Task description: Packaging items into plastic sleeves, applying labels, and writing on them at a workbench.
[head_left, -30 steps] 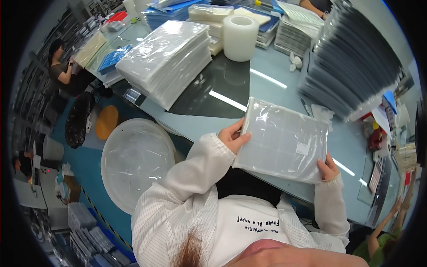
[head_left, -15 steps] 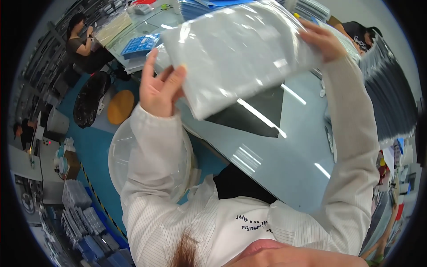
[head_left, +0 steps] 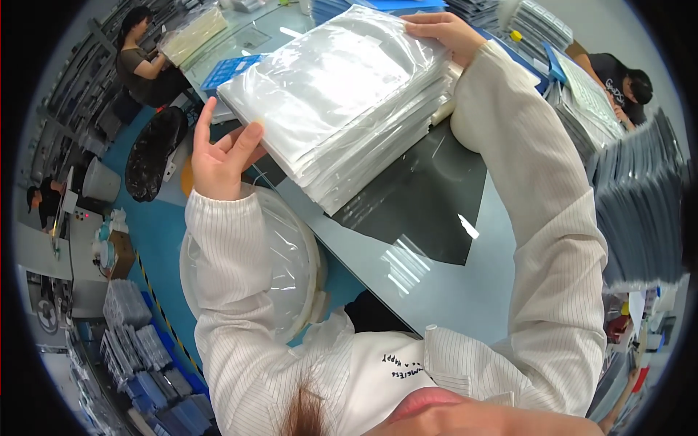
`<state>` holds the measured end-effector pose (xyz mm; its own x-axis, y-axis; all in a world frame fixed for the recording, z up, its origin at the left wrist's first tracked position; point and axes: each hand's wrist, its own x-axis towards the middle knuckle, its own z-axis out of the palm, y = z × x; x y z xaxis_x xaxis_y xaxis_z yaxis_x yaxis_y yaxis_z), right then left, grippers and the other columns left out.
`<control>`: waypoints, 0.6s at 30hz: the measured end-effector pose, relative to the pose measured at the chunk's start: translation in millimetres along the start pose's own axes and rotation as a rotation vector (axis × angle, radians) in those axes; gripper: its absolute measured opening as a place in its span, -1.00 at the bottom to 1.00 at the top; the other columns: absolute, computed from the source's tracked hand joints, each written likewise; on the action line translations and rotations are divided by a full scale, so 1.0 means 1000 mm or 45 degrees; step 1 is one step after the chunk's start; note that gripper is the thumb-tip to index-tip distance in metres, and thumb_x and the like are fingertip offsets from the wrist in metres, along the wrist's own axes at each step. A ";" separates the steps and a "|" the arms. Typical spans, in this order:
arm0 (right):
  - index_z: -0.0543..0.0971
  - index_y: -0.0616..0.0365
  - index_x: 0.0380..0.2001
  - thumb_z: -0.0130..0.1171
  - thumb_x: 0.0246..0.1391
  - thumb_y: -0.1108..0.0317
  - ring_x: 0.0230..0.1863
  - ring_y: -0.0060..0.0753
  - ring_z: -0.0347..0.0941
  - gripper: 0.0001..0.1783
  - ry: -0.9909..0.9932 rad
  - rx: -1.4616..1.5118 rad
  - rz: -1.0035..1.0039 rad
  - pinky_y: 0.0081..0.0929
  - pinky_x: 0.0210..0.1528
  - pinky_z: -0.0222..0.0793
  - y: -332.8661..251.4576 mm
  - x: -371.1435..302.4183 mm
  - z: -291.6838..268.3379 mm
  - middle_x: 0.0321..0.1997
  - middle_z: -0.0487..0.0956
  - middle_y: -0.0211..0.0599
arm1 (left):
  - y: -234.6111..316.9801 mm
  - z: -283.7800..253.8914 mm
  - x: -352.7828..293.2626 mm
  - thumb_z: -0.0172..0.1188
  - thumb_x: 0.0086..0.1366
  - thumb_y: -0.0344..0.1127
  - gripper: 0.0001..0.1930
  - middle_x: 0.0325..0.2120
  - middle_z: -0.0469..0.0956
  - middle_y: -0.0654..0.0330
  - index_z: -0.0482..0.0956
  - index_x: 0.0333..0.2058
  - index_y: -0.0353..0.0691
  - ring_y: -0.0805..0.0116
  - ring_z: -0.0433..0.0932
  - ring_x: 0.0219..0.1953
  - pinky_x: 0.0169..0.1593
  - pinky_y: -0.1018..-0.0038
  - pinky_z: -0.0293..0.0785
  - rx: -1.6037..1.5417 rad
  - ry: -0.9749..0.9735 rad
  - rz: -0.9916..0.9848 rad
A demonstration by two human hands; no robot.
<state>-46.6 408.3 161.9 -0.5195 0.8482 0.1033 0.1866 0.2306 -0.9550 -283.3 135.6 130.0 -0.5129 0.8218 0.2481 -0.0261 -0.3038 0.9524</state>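
A thick stack of clear plastic sleeves (head_left: 385,134) rests at an angle on the glass-topped table, its layered edges toward me. On top lies a glossy clear plastic sleeve (head_left: 327,80). My left hand (head_left: 225,152) is at its left end, thumb on the near-left corner and index finger stretched upward; its other fingers are partly hidden behind the edge. At the far right corner, my right hand (head_left: 447,35) grips the sleeve with its fingers over the top; its thumb is mostly hidden. Under the stack a dark sheet (head_left: 436,196) shows.
A clear-lined round bin (head_left: 291,269) stands by my left arm. Blue trays (head_left: 233,69) lie beyond my left hand, and a tall pile of dark sleeves (head_left: 636,211) rises at the right. Two people sit at work farther off, left (head_left: 142,65) and right (head_left: 618,83).
The clear sleeves between my hands have come down and shifted left, and the stack's layered side now shows below them. Both hands moved left with them, and the right one also moved farther away.
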 end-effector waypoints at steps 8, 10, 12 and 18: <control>0.52 0.30 -0.10 0.22 -0.03 0.44 -0.27 -0.57 0.49 -0.63 -0.109 0.155 -0.017 -0.66 -0.17 0.37 -0.010 0.003 -0.013 -0.24 0.59 -0.29 | -0.003 -0.003 0.007 0.41 -0.03 -0.39 -0.08 -0.26 0.53 -0.13 -0.02 0.23 -0.27 0.23 0.57 -0.24 -0.17 0.39 0.54 0.132 -0.034 0.039; 0.52 0.31 -0.09 0.23 -0.02 0.42 -0.28 -0.59 0.49 -0.62 -0.075 0.223 -0.021 -0.68 -0.19 0.38 -0.009 -0.004 -0.016 -0.25 0.59 -0.31 | -0.004 -0.002 0.008 0.41 -0.04 -0.40 -0.08 -0.26 0.53 -0.14 -0.02 0.23 -0.28 0.23 0.57 -0.24 -0.17 0.39 0.54 0.144 -0.041 0.059; 0.51 0.32 -0.09 0.22 -0.01 0.41 -0.28 -0.59 0.49 -0.62 -0.064 0.170 0.008 -0.67 -0.19 0.38 -0.007 -0.004 -0.015 -0.24 0.58 -0.30 | -0.005 -0.002 0.008 0.41 -0.05 -0.40 -0.07 -0.26 0.53 -0.15 -0.01 0.22 -0.29 0.23 0.57 -0.24 -0.17 0.40 0.53 0.153 -0.054 0.078; 0.50 0.31 -0.06 0.20 0.01 0.41 -0.27 -0.59 0.49 -0.61 -0.097 0.216 0.043 -0.67 -0.20 0.39 -0.004 -0.001 -0.014 -0.23 0.58 -0.30 | -0.003 -0.001 0.007 0.44 -0.09 -0.42 -0.02 -0.28 0.52 -0.21 -0.04 0.23 -0.30 0.22 0.57 -0.24 -0.16 0.41 0.52 0.137 -0.050 0.096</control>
<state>-35.0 413.7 169.6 -0.5780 0.8141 0.0556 0.0646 0.1135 -0.9914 -287.8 141.4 129.1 -0.4761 0.8175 0.3241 0.1044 -0.3134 0.9439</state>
